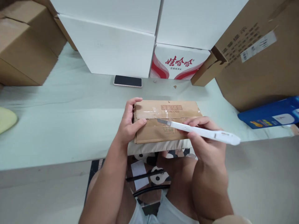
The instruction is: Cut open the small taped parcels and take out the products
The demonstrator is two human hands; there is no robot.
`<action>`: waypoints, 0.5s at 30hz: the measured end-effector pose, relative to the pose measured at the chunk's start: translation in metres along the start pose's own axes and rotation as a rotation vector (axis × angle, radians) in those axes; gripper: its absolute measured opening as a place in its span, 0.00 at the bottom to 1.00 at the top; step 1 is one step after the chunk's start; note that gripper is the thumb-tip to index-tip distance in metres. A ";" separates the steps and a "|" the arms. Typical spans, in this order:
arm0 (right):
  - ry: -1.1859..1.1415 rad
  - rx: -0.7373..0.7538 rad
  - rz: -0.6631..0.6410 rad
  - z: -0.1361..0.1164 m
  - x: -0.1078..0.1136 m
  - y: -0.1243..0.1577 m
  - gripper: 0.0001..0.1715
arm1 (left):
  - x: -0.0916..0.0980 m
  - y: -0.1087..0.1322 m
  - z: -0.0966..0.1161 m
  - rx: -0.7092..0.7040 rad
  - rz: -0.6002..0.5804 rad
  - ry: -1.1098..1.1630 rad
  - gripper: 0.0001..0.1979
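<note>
A small flat cardboard parcel [163, 113], sealed with clear tape along its top, lies at the near edge of the pale table [70, 124]. My left hand [129, 124] grips its left end, thumb on top and fingers curled round the side. My right hand [205, 143] is closed on a white utility knife [205, 132]. The knife's blade tip rests on the taped seam near the middle of the parcel.
A phone [127, 81] lies face up behind the parcel. Large white boxes [112, 49], one with red print [177, 63], stand at the back. Brown cartons flank the left [23, 46] and right [261, 56]. A blue box [271, 115] lies at the right, a yellowish object [6, 119] at the left.
</note>
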State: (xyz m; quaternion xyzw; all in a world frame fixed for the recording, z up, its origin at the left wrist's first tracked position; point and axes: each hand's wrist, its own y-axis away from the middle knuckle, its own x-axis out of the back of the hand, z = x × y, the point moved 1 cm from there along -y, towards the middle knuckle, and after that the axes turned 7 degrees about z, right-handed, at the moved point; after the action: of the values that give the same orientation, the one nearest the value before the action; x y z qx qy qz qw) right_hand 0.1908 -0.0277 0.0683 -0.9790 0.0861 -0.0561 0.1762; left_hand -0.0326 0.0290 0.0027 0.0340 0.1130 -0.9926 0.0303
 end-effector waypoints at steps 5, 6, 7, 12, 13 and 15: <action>0.162 0.030 -0.017 -0.005 -0.005 -0.001 0.08 | 0.000 0.002 0.002 0.005 -0.003 -0.021 0.29; 0.178 0.038 -0.008 -0.005 -0.006 -0.002 0.08 | 0.000 0.001 0.002 0.003 -0.006 -0.024 0.28; 0.190 0.043 0.002 -0.005 -0.007 -0.003 0.08 | 0.001 0.001 0.002 -0.001 -0.011 -0.026 0.27; 0.194 0.041 0.019 -0.002 -0.013 -0.006 0.07 | 0.001 -0.001 0.001 -0.004 -0.012 -0.026 0.27; 0.212 0.056 0.021 -0.001 -0.015 -0.006 0.06 | 0.001 -0.001 0.001 -0.002 -0.011 -0.027 0.26; 0.288 0.108 0.011 -0.002 -0.018 -0.007 0.03 | 0.001 -0.001 0.000 -0.004 -0.008 -0.034 0.26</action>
State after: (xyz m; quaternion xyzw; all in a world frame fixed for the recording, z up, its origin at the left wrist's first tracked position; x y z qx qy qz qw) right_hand 0.1742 -0.0184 0.0715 -0.9494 0.1125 -0.1995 0.2148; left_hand -0.0341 0.0300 0.0030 0.0166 0.1144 -0.9929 0.0283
